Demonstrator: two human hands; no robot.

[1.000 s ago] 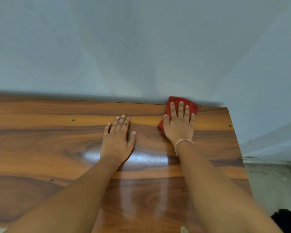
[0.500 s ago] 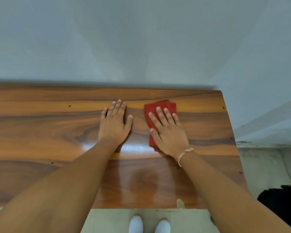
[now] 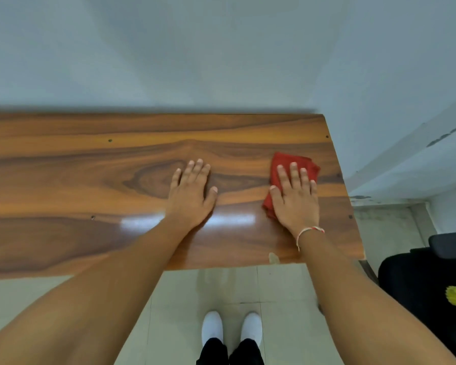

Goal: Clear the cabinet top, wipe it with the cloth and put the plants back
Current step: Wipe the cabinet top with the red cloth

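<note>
Wood-grain laminate, glossy and brown, fills most of what I see: the cabinet top (image 3: 116,180) runs along the grey wall (image 3: 221,48), bare of any pots, so by my reckoning the clearing is done and I am in the wiping step. My left hand (image 3: 191,192) lies flat on the board with fingers straight and together, holding nothing, only bracing me. My right hand (image 3: 295,198) is flat too, fingers spread and pressing down on the red cloth (image 3: 283,162), which sits folded near the right end of the top (its far corner and left edge peek out past my fingers). The plants are not in view. Next, I judge, comes a firm sweep with the palm kept down so the cloth does not bunch, covering the long stretch to the left.
</note>
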